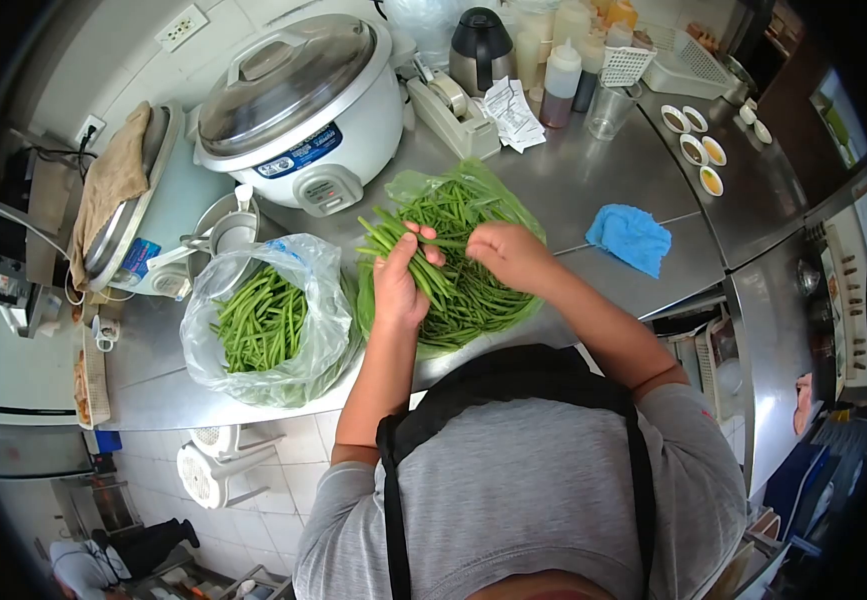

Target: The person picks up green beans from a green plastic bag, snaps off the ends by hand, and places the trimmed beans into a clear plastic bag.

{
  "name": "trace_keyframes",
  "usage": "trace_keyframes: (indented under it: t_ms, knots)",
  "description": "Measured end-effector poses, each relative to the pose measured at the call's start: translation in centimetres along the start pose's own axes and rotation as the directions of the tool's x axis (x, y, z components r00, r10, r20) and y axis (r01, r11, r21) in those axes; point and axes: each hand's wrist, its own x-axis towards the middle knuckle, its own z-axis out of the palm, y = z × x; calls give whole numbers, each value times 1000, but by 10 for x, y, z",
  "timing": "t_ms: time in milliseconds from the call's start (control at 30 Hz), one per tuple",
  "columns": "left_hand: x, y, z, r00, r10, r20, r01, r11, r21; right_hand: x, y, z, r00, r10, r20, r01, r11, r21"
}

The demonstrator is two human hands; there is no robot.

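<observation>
From the head view, the left hand (399, 292) is gripping a bundle of green beans (381, 232) over the open green bag (521, 208), mid-surface (623, 170). The right hand (511, 256) is curled just right of it, can't tell if it's pinching one. The bundle's fanned out, so a loose grip could spill a few. Bigger worry imo: the clear bag (331, 262) on the left sits by the near edge beside that forearm, so a bump might tip it.
</observation>
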Motion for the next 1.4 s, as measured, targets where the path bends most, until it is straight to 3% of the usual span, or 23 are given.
trace_keyframes:
  t_ms: [133, 233, 333, 433, 533, 633, 733, 800, 900, 1033, 1133, 1233, 1400]
  knots:
    - [-4, -7, 4, 999, -51, 4, 51, 996, 73, 5, -14, -10, 964, 105, -244, -50, 974, 221]
    - [-6, -18, 1, 998, -62, 13, 61, 996, 69, 11, -16, -14, 885, 181, -429, 52, 877, 478]
    - [-5, -17, -6, 998, -38, -42, 41, 996, 76, 17, -5, -35, 878, 200, -434, 9, 901, 434]
    - [1, -10, -11, 989, -56, -138, 60, 998, 22, 13, 26, -23, 976, 118, -181, -80, 976, 203]
    - [6, -7, -17, 982, -78, -171, 78, 997, -12, 4, 35, -14, 986, 168, 17, -152, 926, -346]
    - [6, -4, -19, 978, -90, -187, 89, 996, -14, 0, 36, -1, 854, 486, 187, -333, 785, -522]
    - [4, -2, -18, 977, -111, -182, 109, 994, -26, -9, 43, 13, 910, 401, 110, -278, 783, -556]
    - [4, -2, -20, 988, -114, -108, 109, 993, -46, -10, 45, 12, 940, 333, 75, -265, 852, -452]
    - [4, -3, -19, 980, -152, -130, 153, 988, -1, -5, 32, 0, 948, 308, 78, -278, 922, -268]
    - [5, -9, -19, 980, -173, -100, 181, 981, 71, -1, 14, -12, 967, 252, 26, -250, 966, -63]
    - [2, -15, -15, 982, -162, -94, 175, 973, 153, 1, 10, -8, 960, 269, 79, -279, 942, 184]
    - [0, -18, -10, 986, -161, -50, 168, 951, 258, 4, 11, 0, 962, 237, 135, -266, 924, 275]
    - [-1, -23, -7, 998, -69, -13, 67, 890, 451, 6, 6, 4, 966, 208, 156, -241, 941, 238]
